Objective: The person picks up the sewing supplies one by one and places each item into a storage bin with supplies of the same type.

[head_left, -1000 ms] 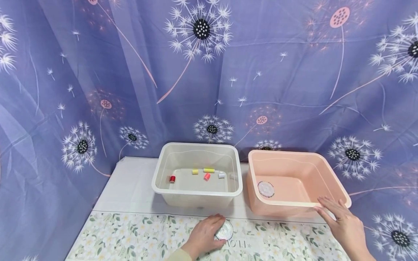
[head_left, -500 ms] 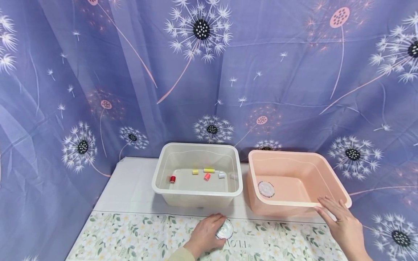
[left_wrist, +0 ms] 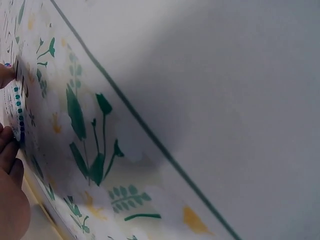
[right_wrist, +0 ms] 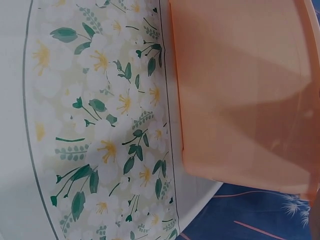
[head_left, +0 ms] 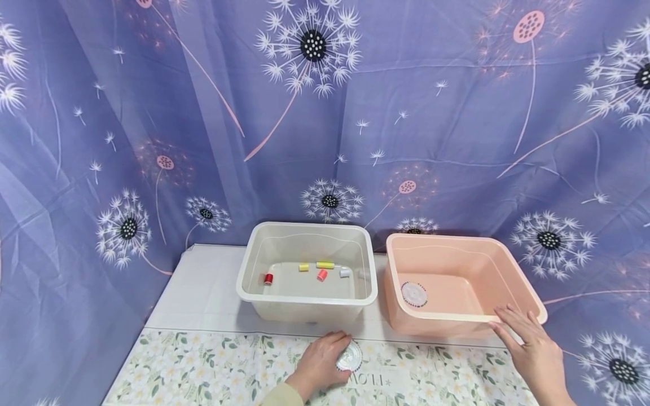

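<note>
In the head view my left hand (head_left: 321,361) pinches a round white wheel of bead-headed pins (head_left: 350,357) by its edges on the flowered cloth. The left wrist view catches the thumb and fingertips at opposite sides of the pin wheel (left_wrist: 19,112), with green and blue beads along its rim. My right hand (head_left: 533,349) rests with extended fingers on the near right rim of a pink plastic basin (head_left: 442,318). Inside that basin a second pin wheel (head_left: 414,294) lies at the left. The right wrist view shows the basin's side (right_wrist: 240,100) but not the fingers.
A whitish basin (head_left: 304,301) stands left of the pink one. It holds several thread spools, among them a red spool (head_left: 268,279), a pink spool (head_left: 322,275) and a yellow spool (head_left: 325,265). A purple dandelion-print curtain (head_left: 284,129) hangs behind the table.
My left hand and the pin wheel under it have shifted very slightly to the right since a second ago. The right hand stays on the basin rim.
</note>
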### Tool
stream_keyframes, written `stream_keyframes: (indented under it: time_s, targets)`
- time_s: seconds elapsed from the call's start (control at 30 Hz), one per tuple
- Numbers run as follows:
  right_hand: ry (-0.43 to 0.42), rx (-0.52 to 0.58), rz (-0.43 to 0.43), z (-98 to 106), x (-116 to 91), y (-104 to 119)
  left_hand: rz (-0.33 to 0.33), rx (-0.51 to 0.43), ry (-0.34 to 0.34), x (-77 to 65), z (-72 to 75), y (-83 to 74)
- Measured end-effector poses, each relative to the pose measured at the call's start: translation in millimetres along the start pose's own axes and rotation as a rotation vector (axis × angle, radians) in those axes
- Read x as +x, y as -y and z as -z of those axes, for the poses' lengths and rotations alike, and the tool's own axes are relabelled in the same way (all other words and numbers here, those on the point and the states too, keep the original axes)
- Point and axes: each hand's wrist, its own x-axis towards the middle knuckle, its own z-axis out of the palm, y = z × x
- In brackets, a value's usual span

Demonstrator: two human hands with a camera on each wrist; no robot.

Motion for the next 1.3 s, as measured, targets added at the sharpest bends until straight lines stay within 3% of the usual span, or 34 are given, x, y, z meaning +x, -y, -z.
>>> stream_keyframes:
  time_s: [0.2, 0.47, 0.83, 1.3]
  targets:
    - [-0.013, 0.001, 0.018, -1, 0, -3, -0.041, 0.01, -0.03, -1.4, -6.1, 5.3]
    - [-0.017, -0.002, 0.019, -2, 1, -4, -0.023, -0.017, -0.009, -4.7, -9.6, 9.5]
    - [-0.019, 0.0, 0.018, -1, 1, -3, -0.064, -0.019, -0.106, -5.1, -11.6, 9.3]
    - [-0.014, 0.002, 0.007, -1, -1, -1, -0.001, -0.095, 0.038, 4.6, -6.1, 11.2]
